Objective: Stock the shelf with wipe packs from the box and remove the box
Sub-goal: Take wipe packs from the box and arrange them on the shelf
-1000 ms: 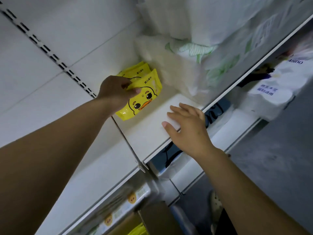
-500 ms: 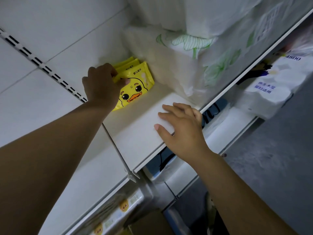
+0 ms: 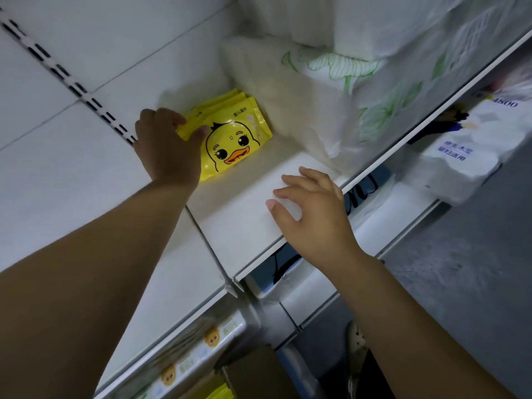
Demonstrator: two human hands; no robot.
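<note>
Several yellow wipe packs with a duck face stand in a row at the back of the white shelf, against the rear wall. My left hand grips the left end of the packs, thumb on the front pack. My right hand rests flat on the shelf near its front edge, fingers straight. A brown cardboard box shows at the bottom, with a bit of yellow inside it.
Large white tissue bundles with green leaf print fill the shelf to the right of the packs. Lower shelves hold more paper packs and duck-print goods. A slotted upright runs along the back wall. Grey floor lies at right.
My left hand has pushed the front duck pack back against the others at the rear of the shelf. My right hand has stayed on the shelf.
</note>
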